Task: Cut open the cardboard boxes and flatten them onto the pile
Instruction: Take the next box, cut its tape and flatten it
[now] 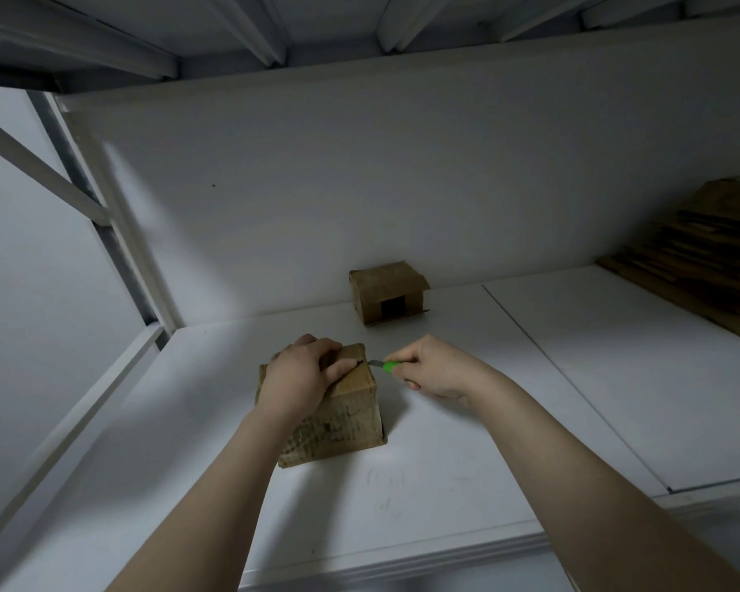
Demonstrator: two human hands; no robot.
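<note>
The near box (342,416) is small, brown and worn, with faded print on the side facing the camera and tape along its edges. It stands on the white shelf (466,463), just in front of the person, and a dark slit runs across its top. The left hand (302,376) rests on that top, fingers curled over the far edge and thumb lying beside the slit. The right hand (434,369) grips a green-handled knife (389,366), fingers wrapped tight round it, and the blade tip meets the box's top right edge at the end of the slit.

Box 2 (387,299) sits further back against the rear panel, well apart from the first. A dark square hole shows in its front; what is inside cannot be made out. A pile (697,258) of flattened cardboard lies at the far right of the shelf.
</note>
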